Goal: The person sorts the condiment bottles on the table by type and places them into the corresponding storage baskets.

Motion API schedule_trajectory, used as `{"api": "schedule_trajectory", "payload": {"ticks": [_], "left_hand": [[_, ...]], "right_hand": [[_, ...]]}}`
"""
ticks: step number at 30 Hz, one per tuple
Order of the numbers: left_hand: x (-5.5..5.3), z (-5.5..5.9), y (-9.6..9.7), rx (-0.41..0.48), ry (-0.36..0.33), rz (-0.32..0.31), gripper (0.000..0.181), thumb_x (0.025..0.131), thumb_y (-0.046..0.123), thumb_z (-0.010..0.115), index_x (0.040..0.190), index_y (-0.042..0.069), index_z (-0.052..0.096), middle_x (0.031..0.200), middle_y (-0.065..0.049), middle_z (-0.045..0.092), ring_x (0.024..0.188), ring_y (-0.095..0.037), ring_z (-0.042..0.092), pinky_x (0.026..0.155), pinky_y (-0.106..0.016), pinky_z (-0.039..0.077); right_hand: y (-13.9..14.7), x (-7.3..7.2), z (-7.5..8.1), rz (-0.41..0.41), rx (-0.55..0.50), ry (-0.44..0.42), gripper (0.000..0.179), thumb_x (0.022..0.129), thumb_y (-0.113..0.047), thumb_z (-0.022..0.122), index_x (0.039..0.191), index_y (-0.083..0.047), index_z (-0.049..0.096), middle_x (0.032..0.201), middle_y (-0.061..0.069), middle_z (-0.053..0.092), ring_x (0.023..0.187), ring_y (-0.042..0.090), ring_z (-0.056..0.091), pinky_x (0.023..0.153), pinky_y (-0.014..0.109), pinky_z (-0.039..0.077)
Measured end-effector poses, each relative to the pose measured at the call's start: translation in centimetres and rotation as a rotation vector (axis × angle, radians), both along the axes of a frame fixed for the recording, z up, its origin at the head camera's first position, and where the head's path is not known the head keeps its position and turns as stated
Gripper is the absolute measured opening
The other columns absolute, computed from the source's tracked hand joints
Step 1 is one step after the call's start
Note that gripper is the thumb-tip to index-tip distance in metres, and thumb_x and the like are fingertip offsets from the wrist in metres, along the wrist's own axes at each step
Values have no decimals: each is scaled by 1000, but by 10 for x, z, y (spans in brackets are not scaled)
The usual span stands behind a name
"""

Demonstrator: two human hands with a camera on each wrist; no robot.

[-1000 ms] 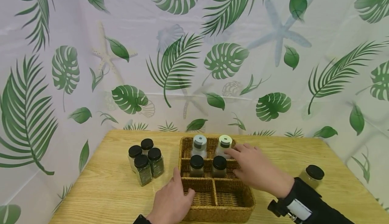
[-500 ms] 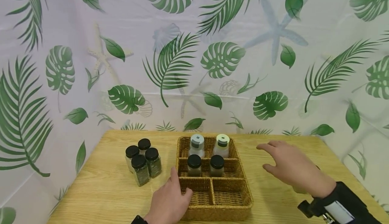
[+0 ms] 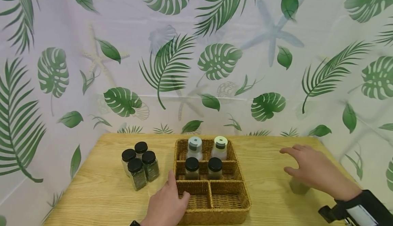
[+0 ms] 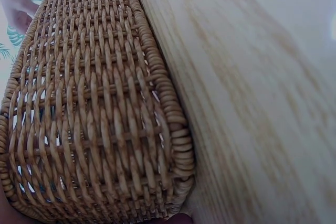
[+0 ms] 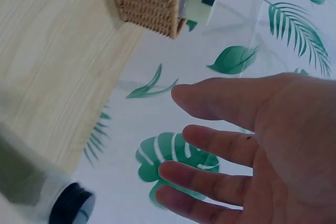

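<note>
My left hand (image 3: 165,204) holds the front left side of a wicker basket (image 3: 215,216), thumb over its rim. Its woven wall (image 4: 94,103) fills much of the left wrist view. In the back row stand a pale blue-capped bottle (image 3: 194,149) and a yellow-capped bottle (image 3: 220,149). Two black-lidded jars, a left one (image 3: 192,168) and a right one (image 3: 215,168), stand in the middle row. My right hand (image 3: 316,171) hovers with spread fingers above a glass jar (image 3: 297,186), hiding its top. That jar's black lid (image 5: 71,205) shows in the right wrist view.
Several black-lidded spice jars (image 3: 138,175) stand clustered left of the basket on the wooden table (image 3: 92,192). A leaf-patterned cloth (image 3: 227,113) hangs behind the table's back edge. Two front compartments of the basket hold nothing.
My right hand has left the yellow-capped bottle in the basket and moved right, to over the lone jar. The left hand stays at the basket. The head view has shifted slightly.
</note>
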State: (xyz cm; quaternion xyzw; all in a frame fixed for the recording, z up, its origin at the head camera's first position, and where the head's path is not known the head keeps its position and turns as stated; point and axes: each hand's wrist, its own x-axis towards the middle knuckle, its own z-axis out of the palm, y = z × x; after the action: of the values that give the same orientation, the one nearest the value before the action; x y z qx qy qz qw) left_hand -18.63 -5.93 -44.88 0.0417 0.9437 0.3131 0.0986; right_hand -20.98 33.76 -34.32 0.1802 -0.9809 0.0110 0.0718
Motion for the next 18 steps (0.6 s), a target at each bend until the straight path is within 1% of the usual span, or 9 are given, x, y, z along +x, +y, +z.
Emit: {"api": "schedule_trajectory", "payload": {"ticks": [5, 7, 10, 14, 18], "left_hand": [[-2, 2, -1, -7, 10, 2, 87, 91, 44, 54, 150, -6, 12, 120, -24, 58, 44, -21, 47, 39, -41, 38], [-2, 2, -1, -7, 15, 8, 87, 91, 43, 54, 150, -6, 12, 121, -25, 58, 44, -21, 47, 39, -41, 38], [-2, 2, -1, -12, 17, 20, 88, 90, 43, 56, 149, -7, 12, 117, -25, 59, 43, -21, 47, 39, -41, 39], [-2, 3, 0, -19, 6, 23, 90, 89, 44, 58, 149, -7, 13, 112, -23, 62, 44, -20, 48, 40, -41, 40], [0, 2, 1, -13, -1, 24, 89, 89, 42, 57, 148, -8, 15, 116, -23, 61, 44, -21, 48, 40, -41, 39]], "right_hand": [[14, -1, -1, -52, 16, -54, 53, 76, -31, 77, 119, -3, 64, 112, 25, 61, 99, 46, 52, 68, 57, 50], [18, -1, -1, -69, 18, -62, 54, 76, -32, 77, 121, -4, 63, 114, 26, 60, 99, 47, 51, 67, 57, 50], [23, -1, -2, -84, 23, -63, 54, 76, -32, 76, 121, -4, 64, 115, 26, 59, 98, 46, 51, 65, 57, 50], [30, -2, -6, -95, 36, -81, 53, 77, -33, 76, 120, -4, 64, 113, 27, 59, 95, 47, 52, 63, 56, 50], [36, -2, -14, -106, 35, -109, 52, 77, -32, 76, 119, -4, 65, 110, 26, 60, 92, 46, 53, 62, 55, 50]]}}
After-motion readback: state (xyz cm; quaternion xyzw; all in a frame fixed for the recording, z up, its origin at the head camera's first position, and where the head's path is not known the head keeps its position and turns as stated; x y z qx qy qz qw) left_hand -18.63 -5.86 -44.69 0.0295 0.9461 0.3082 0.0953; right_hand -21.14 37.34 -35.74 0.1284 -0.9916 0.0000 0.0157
